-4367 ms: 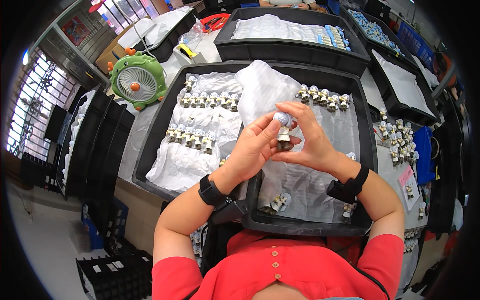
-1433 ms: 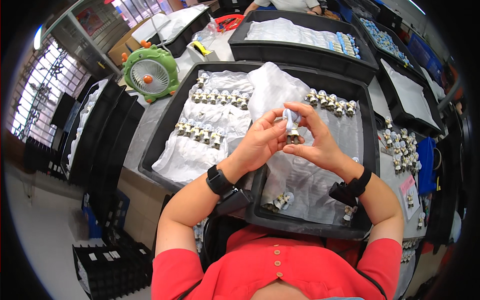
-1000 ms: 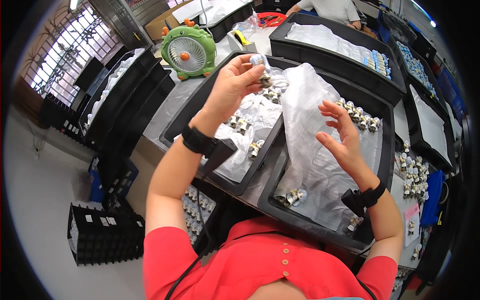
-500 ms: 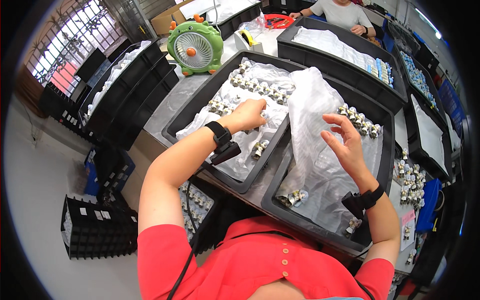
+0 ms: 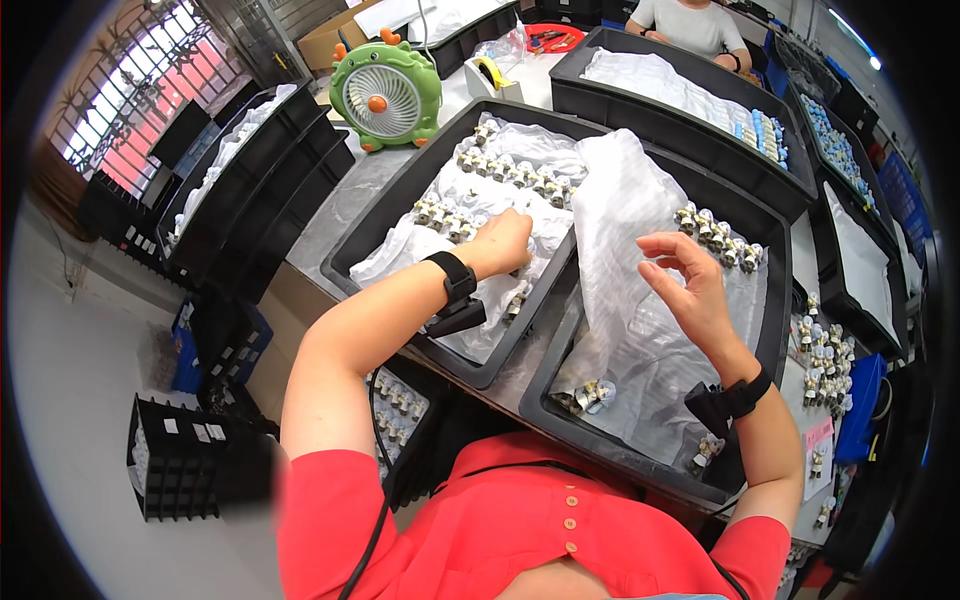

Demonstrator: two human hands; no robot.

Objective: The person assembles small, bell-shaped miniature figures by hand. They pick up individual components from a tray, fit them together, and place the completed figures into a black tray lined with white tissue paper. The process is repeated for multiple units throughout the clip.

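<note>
My left hand [image 5: 503,244] reaches down into the left black tray [image 5: 372,232], its fingers bunched; what they hold, if anything, is hidden beneath them. Around it, small white-and-dark figurines [image 5: 523,176] with pale domed tops stand in rows on white wrapping sheets. One figurine [image 5: 517,300] sits beside my left wrist. Over the right black tray [image 5: 778,300] hovers my right hand [image 5: 692,290], holding nothing, thumb and fingers curved apart. That tray has a row of figurines [image 5: 718,236] at its far side, several more [image 5: 585,397] near the front, and a white sheet [image 5: 620,200] draped over its left part.
A green fan [image 5: 386,97] and a tape dispenser [image 5: 492,80] stand behind the trays. Another black tray [image 5: 680,85] with blue-white pieces lies farther back, where a person in white [image 5: 690,28] sits. Loose figurines [image 5: 826,360] stand on the table at right. Stacked trays [image 5: 250,190] are at left.
My left hand has moved slightly nearer and lower within the left tray, its fingers now pointing more downward. My right hand has hardly moved and stays empty.
</note>
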